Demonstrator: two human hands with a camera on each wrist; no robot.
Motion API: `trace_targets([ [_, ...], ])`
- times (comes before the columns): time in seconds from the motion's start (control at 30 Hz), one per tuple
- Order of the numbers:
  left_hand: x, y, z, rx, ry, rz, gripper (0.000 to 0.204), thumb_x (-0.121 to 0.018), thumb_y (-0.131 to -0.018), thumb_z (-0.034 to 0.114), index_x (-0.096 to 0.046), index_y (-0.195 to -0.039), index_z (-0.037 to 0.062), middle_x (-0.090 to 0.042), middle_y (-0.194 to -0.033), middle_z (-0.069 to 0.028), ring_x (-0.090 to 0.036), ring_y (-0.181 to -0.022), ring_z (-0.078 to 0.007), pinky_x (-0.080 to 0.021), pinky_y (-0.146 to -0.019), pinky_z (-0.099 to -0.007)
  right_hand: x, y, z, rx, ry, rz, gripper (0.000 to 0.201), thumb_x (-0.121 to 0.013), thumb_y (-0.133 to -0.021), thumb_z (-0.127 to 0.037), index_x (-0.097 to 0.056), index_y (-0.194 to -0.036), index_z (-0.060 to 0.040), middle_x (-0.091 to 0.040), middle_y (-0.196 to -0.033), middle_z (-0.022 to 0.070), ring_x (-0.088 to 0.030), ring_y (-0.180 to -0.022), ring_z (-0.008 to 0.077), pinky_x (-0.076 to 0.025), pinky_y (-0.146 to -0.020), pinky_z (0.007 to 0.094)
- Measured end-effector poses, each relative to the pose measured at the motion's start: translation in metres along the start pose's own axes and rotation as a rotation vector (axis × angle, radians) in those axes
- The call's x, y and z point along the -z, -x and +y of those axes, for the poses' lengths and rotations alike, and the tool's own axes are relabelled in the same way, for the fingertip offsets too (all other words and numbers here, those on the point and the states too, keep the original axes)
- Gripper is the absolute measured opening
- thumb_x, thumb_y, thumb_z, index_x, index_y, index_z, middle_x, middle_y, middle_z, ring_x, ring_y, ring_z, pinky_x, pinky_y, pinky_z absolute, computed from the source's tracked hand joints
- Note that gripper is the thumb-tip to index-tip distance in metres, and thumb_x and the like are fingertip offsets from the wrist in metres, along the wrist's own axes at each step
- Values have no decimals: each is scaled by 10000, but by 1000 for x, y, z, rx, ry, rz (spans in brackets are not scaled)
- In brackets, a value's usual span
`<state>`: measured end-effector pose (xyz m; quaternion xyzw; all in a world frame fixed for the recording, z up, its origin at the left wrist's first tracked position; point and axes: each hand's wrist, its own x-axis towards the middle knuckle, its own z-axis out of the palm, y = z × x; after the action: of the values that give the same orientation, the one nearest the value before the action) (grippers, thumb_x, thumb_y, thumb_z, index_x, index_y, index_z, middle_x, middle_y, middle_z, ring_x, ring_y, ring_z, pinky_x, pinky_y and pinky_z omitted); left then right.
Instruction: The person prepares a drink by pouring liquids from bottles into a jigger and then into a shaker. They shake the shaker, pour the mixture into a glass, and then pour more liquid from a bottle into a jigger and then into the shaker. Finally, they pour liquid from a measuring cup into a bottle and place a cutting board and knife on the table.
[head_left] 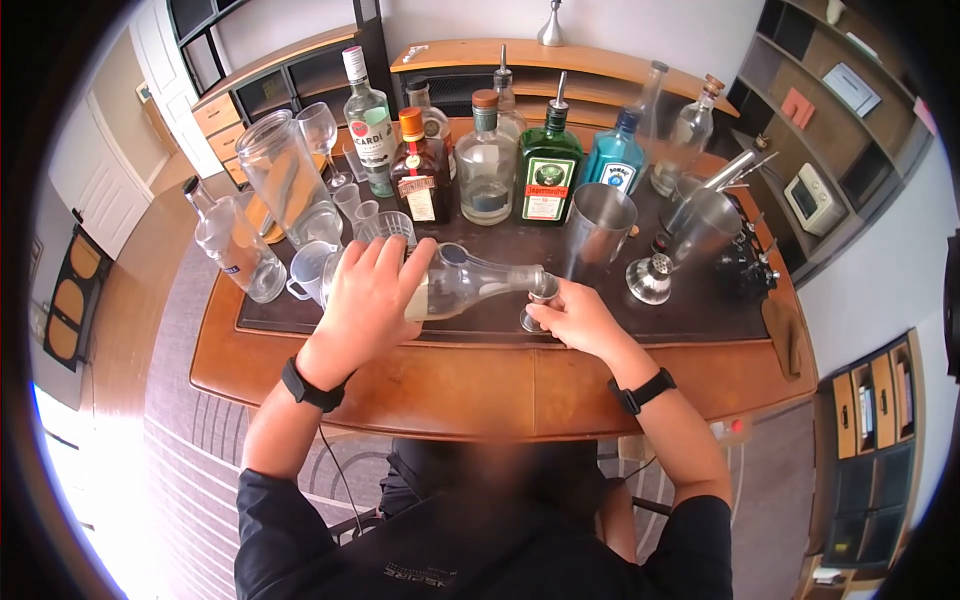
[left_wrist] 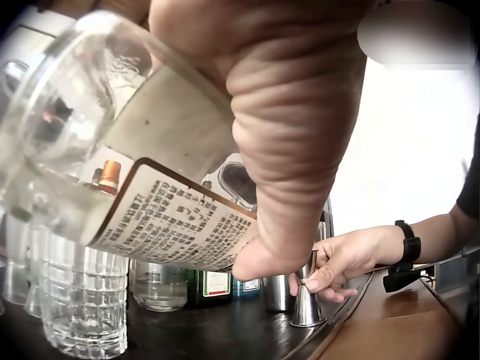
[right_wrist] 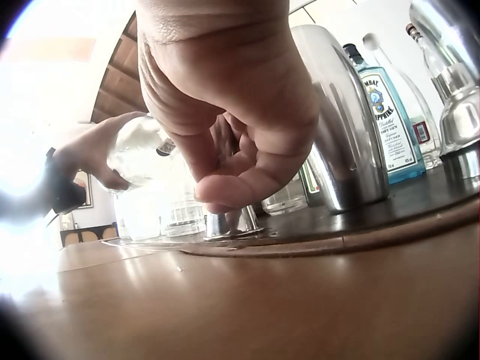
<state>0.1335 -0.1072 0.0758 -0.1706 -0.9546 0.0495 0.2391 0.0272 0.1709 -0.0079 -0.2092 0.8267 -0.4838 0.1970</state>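
Observation:
My left hand [head_left: 367,292] grips a clear glass bottle [head_left: 470,290] round its body. The bottle is tipped nearly level, its neck pointing right and its mouth right at the rim of a steel jigger. A printed label [left_wrist: 176,217] and some pale liquid show on it in the left wrist view. My right hand [head_left: 582,318] pinches the jigger [left_wrist: 307,306] at its waist between thumb and fingers. The jigger stands upright on the dark table inlay, its upper cup partly hidden by the hand. A cut-glass tumbler [left_wrist: 84,300] stands beneath the bottle's base in the left wrist view.
Behind my hands stand several bottles, among them a green one [head_left: 548,175] and a blue one [head_left: 615,155]. A steel shaker tin [head_left: 598,230] is just beyond my right hand. To the left are a clear bottle [head_left: 235,240] and a large glass jar [head_left: 290,180].

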Motion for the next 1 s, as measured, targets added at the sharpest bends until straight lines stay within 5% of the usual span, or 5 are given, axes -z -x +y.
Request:
trace_targets([
  [0.73, 15, -18, -3, -118, -129, -14, 857, -848, -496, 157, -563, -1300, 70, -587, -1076, -127, -606, -967, -293, -460, -849, -399, 4, 4, -14, -37, 28, -2, 176, -683, -923, -153, -628, -1022, -18, -695, -834, 67, -638, -747, 139, -516, -722, 326],
  [0.83, 16, -19, -3, -127, -142, -14, 861, -849, -503, 157, -562, -1309, 69, -591, -1099, -135, -606, -973, -302, -459, -859, -401, 2, 0, -4, 18, 13, 5, 198, -686, -941, -202, -627, -1038, -41, -660, -757, 40, -564, -553, 80, -450, -421, 278],
  [1.0, 22, -23, -1, -136, -144, -33, 868, -854, -514, 162, -557, -1324, 71, -596, -1126, -141, -604, -976, -310, -458, -866, -404, 3, 0, -6, 0, 10, -12, 202, -685, -942, -206, -624, -1048, -45, -657, -761, 44, -551, -521, 81, -447, -417, 270],
])
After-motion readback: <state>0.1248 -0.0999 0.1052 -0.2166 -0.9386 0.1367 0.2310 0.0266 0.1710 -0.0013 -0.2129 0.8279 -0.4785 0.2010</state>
